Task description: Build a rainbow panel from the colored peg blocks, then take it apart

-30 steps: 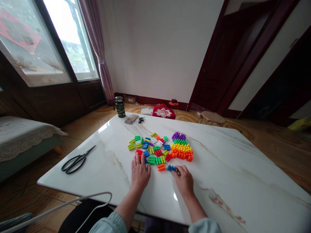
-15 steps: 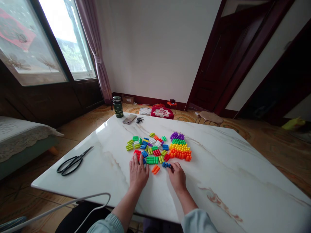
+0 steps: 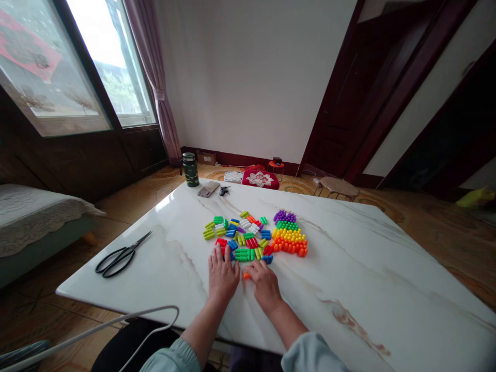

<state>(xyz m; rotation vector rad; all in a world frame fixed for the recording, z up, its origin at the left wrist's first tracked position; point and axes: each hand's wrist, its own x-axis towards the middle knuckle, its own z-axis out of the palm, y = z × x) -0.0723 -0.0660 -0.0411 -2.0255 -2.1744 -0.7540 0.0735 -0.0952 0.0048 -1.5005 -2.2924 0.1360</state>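
Observation:
My left hand (image 3: 223,274) lies flat on the table, fingers spread, their tips at red plastic pieces (image 3: 221,242) and a blue one. Close beside it, my right hand (image 3: 264,283) has its fingers curled over a small orange plastic piece (image 3: 247,276), mostly hidden beneath them. Just above the right hand's knuckles sits a short group of blue pieces (image 3: 267,259). Green pieces (image 3: 244,254) lie ahead of both hands, among a loose spread of lime, white, blue and red ones. To the right, rows of purple, green, yellow and orange pieces (image 3: 289,235) stand in a neat block.
The white marble-patterned table (image 3: 349,279) carries black-handled scissors (image 3: 123,254) at left. A camouflage flask (image 3: 190,169), a phone (image 3: 208,189) and keys (image 3: 224,190) are at the far edge. A white cable (image 3: 155,310) loops over the near left edge.
My right hand has moved left from the blue pieces onto the orange piece, leaving the blue ones on the table. My left hand stays in place. The view has shifted slightly.

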